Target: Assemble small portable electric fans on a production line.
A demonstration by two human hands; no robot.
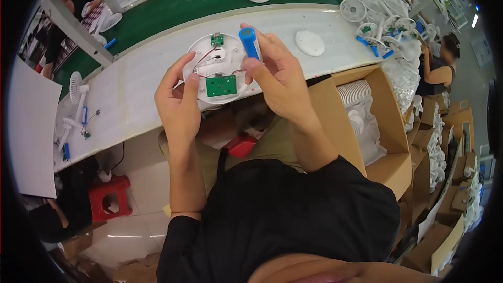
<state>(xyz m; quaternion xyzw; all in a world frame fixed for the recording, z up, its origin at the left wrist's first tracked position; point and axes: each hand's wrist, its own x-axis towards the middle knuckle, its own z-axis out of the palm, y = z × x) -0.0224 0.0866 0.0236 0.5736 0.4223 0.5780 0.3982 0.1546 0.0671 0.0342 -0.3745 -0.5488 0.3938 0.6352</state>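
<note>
Base (226, 64) held steady, blue battery (250, 43) pinched at its edge

You have the round white base over the near edge of the desk (131, 105), its inner side facing you; whether it also rests there, you cannot tell from this view. Keep it level and let the battery stay close, so that the thin wires (204, 56) keep some slack: a tug could strain them where they meet the large green board (221, 86) or the small green board (217, 40). Keep your fingertips off both boards as you work.

Your left hand (178, 99) is narrowed on the base's left rim, thumb at the front. Your right hand (280, 76) grips the battery in a close pinch between thumb and fingers, beside the base's right edge; whether its lower fingers also touch the rim is hidden. Well apart, farther right, a white disc (309, 43) lies on the desk.
</note>
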